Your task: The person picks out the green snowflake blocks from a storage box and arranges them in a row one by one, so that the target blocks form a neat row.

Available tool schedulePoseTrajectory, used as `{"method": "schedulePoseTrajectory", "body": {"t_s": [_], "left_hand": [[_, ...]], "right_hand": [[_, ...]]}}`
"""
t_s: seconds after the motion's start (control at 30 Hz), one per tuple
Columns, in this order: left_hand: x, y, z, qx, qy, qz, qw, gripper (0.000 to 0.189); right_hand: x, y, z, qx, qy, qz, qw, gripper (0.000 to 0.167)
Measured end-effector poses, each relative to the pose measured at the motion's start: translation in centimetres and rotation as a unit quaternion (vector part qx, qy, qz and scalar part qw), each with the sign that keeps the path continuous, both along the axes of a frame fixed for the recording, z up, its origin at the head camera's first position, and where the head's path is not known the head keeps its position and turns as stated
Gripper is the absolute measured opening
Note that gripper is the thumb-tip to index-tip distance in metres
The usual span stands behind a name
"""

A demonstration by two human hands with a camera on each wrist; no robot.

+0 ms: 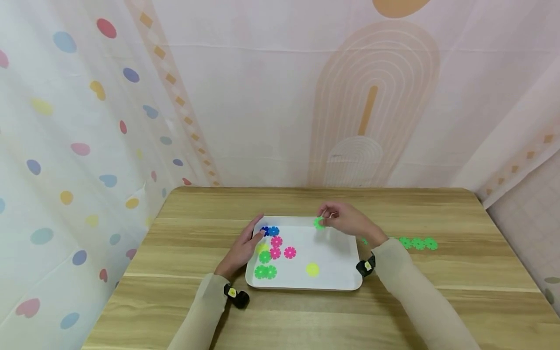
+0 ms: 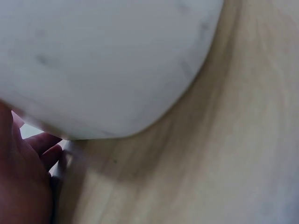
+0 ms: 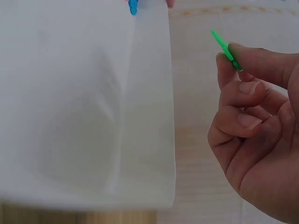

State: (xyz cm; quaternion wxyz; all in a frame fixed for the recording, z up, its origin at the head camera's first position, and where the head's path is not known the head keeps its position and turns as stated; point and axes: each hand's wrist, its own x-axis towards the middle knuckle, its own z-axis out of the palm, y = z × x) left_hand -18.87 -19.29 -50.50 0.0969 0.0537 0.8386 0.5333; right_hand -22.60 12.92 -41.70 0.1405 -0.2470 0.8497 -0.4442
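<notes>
A white tray (image 1: pixel 337 281) lies on the wooden table with notched plastic discs inside. My left hand (image 1: pixel 241 248) grips its left side, thumb over the rim and fingers outside; the left wrist view shows those fingers at the edge of the tray (image 2: pixel 107 84). Between thumb and forefinger, my right hand (image 1: pixel 347 219) pinches a green notched disc (image 3: pixel 227 51) above the tray's far wall. Blue discs (image 1: pixel 273 231) sit near the left thumb. Below them are pink discs (image 1: pixel 289 252), green discs (image 1: pixel 265 256) and, farther right, a yellow disc (image 1: pixel 312 270).
Several green discs (image 1: pixel 418 243) lie in a row on the table, right of the tray and beyond the right forearm. A patterned curtain (image 1: pixel 262 97) hangs behind the wooden table (image 1: pixel 306 316). Each wrist wears a black strapped camera.
</notes>
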Motion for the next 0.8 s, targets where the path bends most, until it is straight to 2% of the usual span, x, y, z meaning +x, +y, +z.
{"method": "schedulePoseTrajectory", "body": {"t_s": [0.3,0.47,0.8], "left_hand": [[0.0,-0.2,0.0,0.025,-0.026,0.005,0.9993,0.052],[0.1,-0.5,0.2,0.049,-0.046,0.013,0.9977,0.049],[0.1,-0.4,0.3,0.044,-0.044,0.010,0.9980,0.052]], "right_hand": [[0.0,4.4,0.6,-0.015,-0.019,-0.048,0.9986,0.014],[0.6,6.6,0.8,-0.020,-0.017,-0.070,0.9972,0.016],[2.1,12.0,0.8,-0.015,-0.033,-0.125,0.9915,0.024]]}}
